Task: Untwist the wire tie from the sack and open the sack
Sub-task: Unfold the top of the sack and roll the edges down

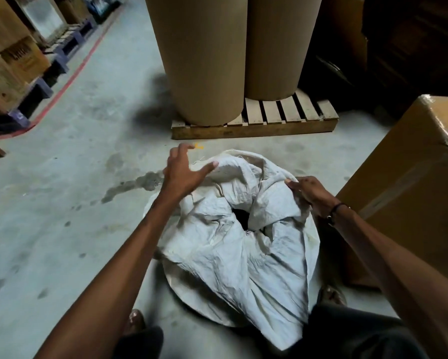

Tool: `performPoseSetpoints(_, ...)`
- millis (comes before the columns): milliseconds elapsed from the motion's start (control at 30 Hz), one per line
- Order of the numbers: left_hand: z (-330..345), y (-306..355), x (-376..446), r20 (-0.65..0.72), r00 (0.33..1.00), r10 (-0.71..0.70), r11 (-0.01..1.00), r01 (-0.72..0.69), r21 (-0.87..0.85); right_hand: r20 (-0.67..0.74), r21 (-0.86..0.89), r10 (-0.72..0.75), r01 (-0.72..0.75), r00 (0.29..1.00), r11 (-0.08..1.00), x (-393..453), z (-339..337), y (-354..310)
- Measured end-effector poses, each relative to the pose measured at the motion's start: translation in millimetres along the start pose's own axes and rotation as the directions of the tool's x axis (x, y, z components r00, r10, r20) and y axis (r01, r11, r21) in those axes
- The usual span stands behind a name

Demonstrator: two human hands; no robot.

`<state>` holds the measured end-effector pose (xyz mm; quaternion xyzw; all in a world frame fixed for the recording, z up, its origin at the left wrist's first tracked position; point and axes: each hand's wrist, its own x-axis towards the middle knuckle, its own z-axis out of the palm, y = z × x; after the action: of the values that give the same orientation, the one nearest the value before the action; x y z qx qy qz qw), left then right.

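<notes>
A white woven sack point(233, 255) stands on the concrete floor between my feet. Its crumpled mouth shows a small dark opening point(241, 217) at the middle. My left hand point(185, 169) hovers over the far left rim with fingers spread, the thumb touching the fabric. At the right rim my right hand point(308, 193) pinches a fold of the sack. A small yellow piece point(199, 145), possibly the wire tie, lies on the floor just beyond my left hand.
A wooden pallet point(254, 125) with two tall brown cardboard rolls point(204, 55) stands straight ahead. A large cardboard box point(412, 182) sits close on the right. Stacked boxes on blue pallets point(15, 63) line the left behind a red floor line.
</notes>
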<state>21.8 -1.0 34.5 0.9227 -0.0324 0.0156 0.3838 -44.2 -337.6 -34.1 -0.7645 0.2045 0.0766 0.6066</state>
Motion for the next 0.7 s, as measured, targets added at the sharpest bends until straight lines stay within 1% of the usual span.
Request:
performPoseSetpoints(33,-4.2,-8.5,-18.9,-0.05,0.998,-0.029,0.998,0.031,0.049,-0.025,0.005,-0.004,0.004,1.0,1.0,-2.7,-2.8,3.8)
performPoseSetpoints(67,-7.1,-19.3,-36.9,-0.087,0.991,-0.097,0.992,0.103,0.071,-0.063,-0.029,-0.029,0.028,0.998,0.999,-6.3,-5.0,7.6)
performPoseSetpoints(100,-9.4,-31.3,-53.8,-0.107,0.975,-0.194,0.978,0.201,0.063,-0.128,-0.123,-0.057,0.041,0.99,0.992,-12.6,-5.3,8.7)
performPoseSetpoints(133,-8.9,-46.5,-69.1,-0.105,0.945,-0.31,0.949,0.315,0.03,-0.191,-0.212,-0.099,0.058,0.977,0.976,-18.9,-4.1,10.9)
performPoseSetpoints(167,-7.1,-61.1,-81.3,-0.078,0.902,-0.426,0.905,0.426,-0.017,-0.231,-0.274,-0.122,0.056,0.965,0.96,-27.0,-1.2,10.8)
performPoseSetpoints(200,-5.0,-72.1,-89.8,-0.03,0.852,-0.523,0.851,0.52,-0.073,-0.248,-0.292,-0.131,0.055,0.96,0.955,-36.2,3.0,8.5)
performPoseSetpoints(233,0.7,-83.5,-95.8,0.034,0.803,-0.594,0.795,0.593,-0.126,-0.246,-0.287,-0.108,0.034,0.963,0.957,-45.0,7.4,7.4)
performPoseSetpoints(267,7.6,-89.8,-100.7,0.108,0.764,-0.636,0.746,0.644,-0.171,-0.227,-0.273,-0.075,0.01,0.971,0.962,-52.3,12.8,6.5)
performPoseSetpoints(300,16.0,-90.0,-104.6,0.177,0.735,-0.654,0.703,0.677,-0.217,-0.183,-0.272,-0.022,-0.029,0.983,0.962,-59.3,19.3,5.5)
performPoseSetpoints(400,49.0,-79.0,-116.3,0.353,0.696,-0.626,0.593,0.718,-0.364,-0.021,-0.338,0.094,-0.096,0.995,0.936,-74.4,44.8,13.3)
performPoseSetpoints(467,74.5,-75.7,-120.9,0.429,0.663,-0.614,0.536,0.748,-0.391,0.014,-0.375,0.088,-0.076,0.996,0.924,-81.2,62.7,24.9)
performPoseSetpoints(500,84.1,-72.4,-124.0,0.434,0.647,-0.627,0.526,0.762,-0.377,0.015,-0.378,0.066,-0.055,0.998,0.924,-82.1,69.9,30.1)
performPoseSetpoints(533,92.8,-70.1,-126.7,0.413,0.644,-0.644,0.539,0.765,-0.352,0.001,-0.38,0.037,-0.034,0.999,0.924,-79.8,75.5,35.2)
performPoseSetpoints(633,110.8,-69.0,-135.3,0.262,0.707,-0.657,0.644,0.707,-0.294,-0.038,-0.48,-0.004,-0.015,0.999,0.877,-65.8,83.2,45.5)
performPoseSetpoints(700,112.7,-67.6,-139.1,0.222,0.753,-0.619,0.694,0.657,-0.293,-0.028,-0.525,-0.059,0.035,0.998,0.85,-53.8,81.9,55.0)
